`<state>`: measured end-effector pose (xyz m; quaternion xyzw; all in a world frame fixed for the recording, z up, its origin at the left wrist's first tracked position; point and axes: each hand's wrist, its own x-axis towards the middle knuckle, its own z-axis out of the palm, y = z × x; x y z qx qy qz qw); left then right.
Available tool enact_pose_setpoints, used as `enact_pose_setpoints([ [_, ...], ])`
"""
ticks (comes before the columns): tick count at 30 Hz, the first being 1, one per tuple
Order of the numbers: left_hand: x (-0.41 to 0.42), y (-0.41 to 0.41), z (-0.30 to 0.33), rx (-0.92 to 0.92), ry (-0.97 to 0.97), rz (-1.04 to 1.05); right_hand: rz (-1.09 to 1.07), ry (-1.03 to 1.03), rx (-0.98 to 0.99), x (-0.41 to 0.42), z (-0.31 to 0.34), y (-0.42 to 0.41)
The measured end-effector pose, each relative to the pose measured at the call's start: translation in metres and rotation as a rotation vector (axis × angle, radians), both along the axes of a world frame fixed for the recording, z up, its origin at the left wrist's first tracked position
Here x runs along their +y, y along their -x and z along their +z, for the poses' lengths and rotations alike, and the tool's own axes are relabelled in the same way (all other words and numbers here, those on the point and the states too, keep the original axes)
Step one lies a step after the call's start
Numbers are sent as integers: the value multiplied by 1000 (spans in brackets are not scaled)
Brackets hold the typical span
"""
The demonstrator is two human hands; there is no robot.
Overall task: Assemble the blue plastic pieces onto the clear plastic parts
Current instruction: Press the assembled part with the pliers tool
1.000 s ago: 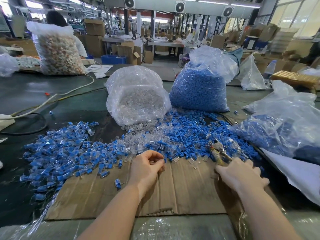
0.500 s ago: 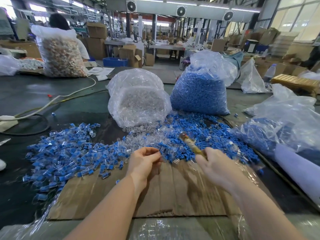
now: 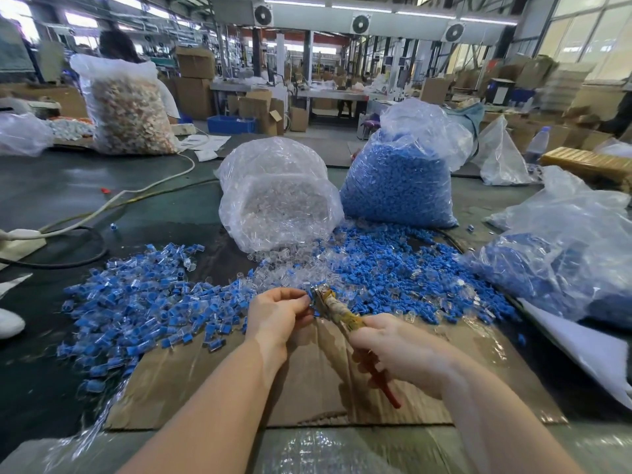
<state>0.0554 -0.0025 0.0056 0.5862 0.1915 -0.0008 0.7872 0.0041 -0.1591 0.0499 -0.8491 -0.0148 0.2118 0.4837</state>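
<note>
Blue plastic piece (image 3: 312, 295), small and mated with a clear bit as far as I can tell, sits pinched at my left hand (image 3: 278, 314) fingertips, thumb and forefinger curled onto it, held just above the near edge of the cardboard sheet (image 3: 212, 384). Pliers (image 3: 337, 311) tip touches that piece from the right; my right hand (image 3: 398, 350) is wrapped round the handles, yellowish tape on the upper part, red handle end sticking out below the palm. Whether the pliers' nose is biting the piece or just against it I can't tell, too small and blurred. Directly behind the hands: loose clear parts (image 3: 290, 273) spilling from the clear-parts bag (image 3: 278, 200), which lies tipped toward me. Right of that, loose blue pieces (image 3: 403, 271) spread in front of the upright blue-pieces bag (image 3: 398, 181). Left of my hands, pile of assembled blue-and-clear units (image 3: 136, 302) spread over the dark table (image 3: 68, 196). Far right, another plastic bag with blue contents (image 3: 561, 261), lying flat. Back left, bag of tan pieces (image 3: 128, 111); white cable (image 3: 113, 205) runs across the table.
</note>
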Motion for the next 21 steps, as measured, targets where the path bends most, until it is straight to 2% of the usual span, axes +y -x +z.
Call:
enact_pose_setpoints([
  [8,-2,5,8,6,5,57,46,-4,56,0,6,-1],
  [21,-4,6,12,25,-2,51,75,35,31,-3,8,-2],
])
